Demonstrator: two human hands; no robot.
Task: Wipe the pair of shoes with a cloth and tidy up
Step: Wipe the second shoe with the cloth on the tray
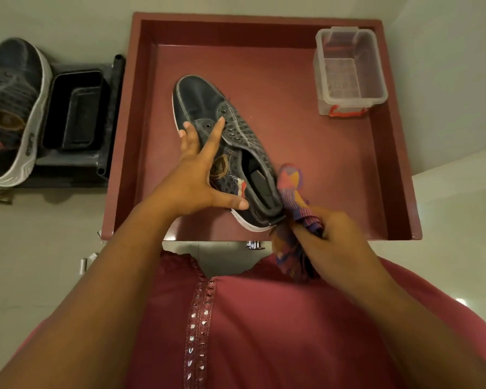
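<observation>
Head view, looking straight down: a square maroon tray (399, 175) with raised walls and a smooth matte floor takes up the middle, and everything else is placed by it.

Lying diagonally on the tray's floor is a dark blue-grey shoe (208, 105), toe toward the tray's far-left corner, heel toward its near edge. Its toe cap is smooth and leathery; the sides carry a scaly, crocodile-like embossing with pale stitching and metal eyelets. The sole is white, and a gold-brown oval badge sits on the side, its lettering too small to read.

The left hand (192, 178) rests on the shoe's side with fingers spread wide and straight, thumb stretched toward the heel. The right hand (331, 234), at the tray's near edge, grips a bunched cloth (291, 189), a thin woven piece in purple, orange and pink stripes and patches. The cloth's upper end touches the shoe's heel collar, and its lower end hangs below the fist.

In the tray's far-right corner stands a clear plastic box (376, 66), rectangular with rounded corners and a red clip handle on its near side.

Left of the tray, on a dark stand, lies the second shoe (14, 88) of the same pattern; there is dark lettering on its white sole, but blurred. Between it and the tray sits a black rectangular container (76, 108).
</observation>
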